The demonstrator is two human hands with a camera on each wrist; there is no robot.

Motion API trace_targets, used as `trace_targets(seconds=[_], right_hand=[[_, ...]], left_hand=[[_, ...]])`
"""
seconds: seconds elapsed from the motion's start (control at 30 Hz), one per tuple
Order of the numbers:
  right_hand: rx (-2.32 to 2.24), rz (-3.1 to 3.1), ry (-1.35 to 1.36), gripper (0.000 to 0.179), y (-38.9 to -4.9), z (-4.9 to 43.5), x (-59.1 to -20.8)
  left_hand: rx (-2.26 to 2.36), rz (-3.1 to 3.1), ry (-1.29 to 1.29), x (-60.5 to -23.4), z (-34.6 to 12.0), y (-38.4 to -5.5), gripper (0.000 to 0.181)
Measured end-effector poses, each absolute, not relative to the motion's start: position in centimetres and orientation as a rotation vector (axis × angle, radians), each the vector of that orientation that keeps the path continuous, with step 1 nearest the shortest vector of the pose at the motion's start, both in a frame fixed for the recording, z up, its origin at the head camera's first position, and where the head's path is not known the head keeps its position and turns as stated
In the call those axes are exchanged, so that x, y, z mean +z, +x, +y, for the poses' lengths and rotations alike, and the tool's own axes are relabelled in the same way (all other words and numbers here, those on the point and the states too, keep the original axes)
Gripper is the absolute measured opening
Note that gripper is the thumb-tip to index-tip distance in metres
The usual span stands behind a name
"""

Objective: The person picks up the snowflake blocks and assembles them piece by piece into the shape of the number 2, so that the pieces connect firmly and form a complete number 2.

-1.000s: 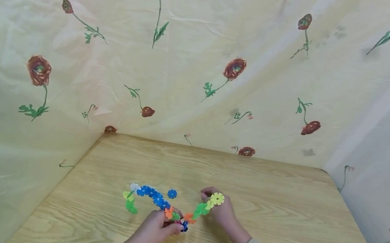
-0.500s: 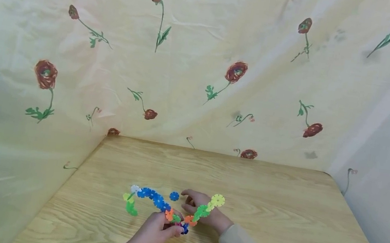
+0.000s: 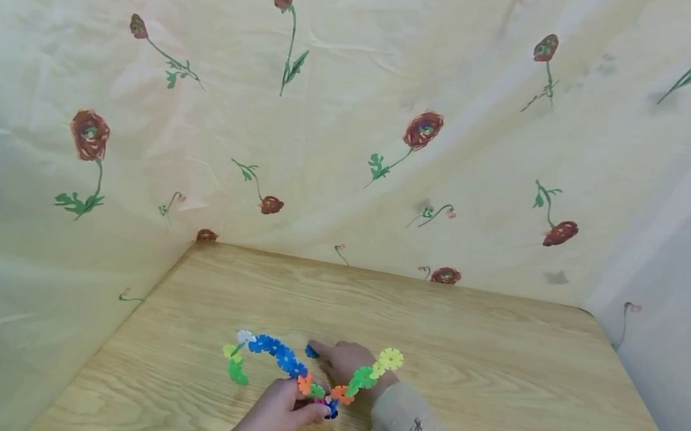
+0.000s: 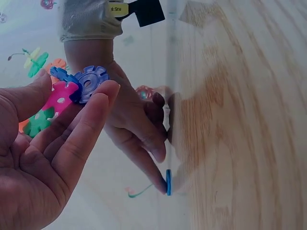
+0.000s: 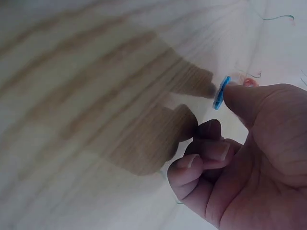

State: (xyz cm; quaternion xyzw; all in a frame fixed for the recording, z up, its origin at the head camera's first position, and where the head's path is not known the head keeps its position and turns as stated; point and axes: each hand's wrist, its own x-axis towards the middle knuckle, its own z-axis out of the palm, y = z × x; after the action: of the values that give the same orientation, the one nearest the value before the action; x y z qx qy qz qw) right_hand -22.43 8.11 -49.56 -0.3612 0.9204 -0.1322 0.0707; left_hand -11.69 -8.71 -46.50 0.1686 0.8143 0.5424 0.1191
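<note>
My left hand (image 3: 277,410) grips a chain of interlocking plastic flower discs (image 3: 285,358) near its middle. One arm of the chain runs left through orange, blue, white, yellow and green discs; the other rises right through orange and green to yellow. In the left wrist view a pink disc (image 4: 61,99) and a dark blue disc (image 4: 91,84) show at my left fingers. My right hand (image 3: 352,363) reaches behind the chain, its index fingertip touching a loose blue disc (image 4: 168,182) low at the tabletop. The thumb tip lies close to that disc; the other fingers are curled in.
Beneath both hands is a wood-grain table (image 3: 496,366). A pale cloth wall printed with red flowers (image 3: 424,131) rises behind it and along both sides.
My right hand has moved left from beside the chain's yellow end to the loose blue disc, which it now partly covers. The left hand keeps its grip on the chain.
</note>
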Motion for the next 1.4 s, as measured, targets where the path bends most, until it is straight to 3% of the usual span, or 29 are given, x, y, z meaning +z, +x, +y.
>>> trace_targets(seconds=[0.13, 0.33, 0.6, 0.93, 1.13, 1.4], right_hand=[[-0.403, 2.774, -1.042, 0.038, -22.5, 8.1, -49.5], [-0.365, 2.813, -0.958, 0.012, -22.4, 8.1, -49.2], [-0.633, 2.743, -0.838, 0.024, -21.3, 10.0, -48.7], [-0.901, 2.819, -0.919, 0.02, -19.4, 13.4, -47.8], [-1.035, 2.834, -0.799, 0.019, -18.5, 15.3, -47.6], [-1.205, 2.73, -0.603, 0.009, -16.6, 17.8, -46.2]], left_hand=[[1.589, 2.371, 0.479, -46.7, -8.6, -11.6, 0.013], [1.592, 2.368, 0.477, -46.8, -8.6, -11.8, 0.011], [1.584, 2.373, 0.48, -46.9, -8.5, -11.8, 0.011], [1.551, 2.409, 0.453, -46.6, -8.2, -11.8, 0.009], [1.555, 2.436, 0.497, -46.7, -8.1, -11.9, 0.006], [1.516, 2.434, 0.449, -46.6, -8.0, -11.8, 0.014]])
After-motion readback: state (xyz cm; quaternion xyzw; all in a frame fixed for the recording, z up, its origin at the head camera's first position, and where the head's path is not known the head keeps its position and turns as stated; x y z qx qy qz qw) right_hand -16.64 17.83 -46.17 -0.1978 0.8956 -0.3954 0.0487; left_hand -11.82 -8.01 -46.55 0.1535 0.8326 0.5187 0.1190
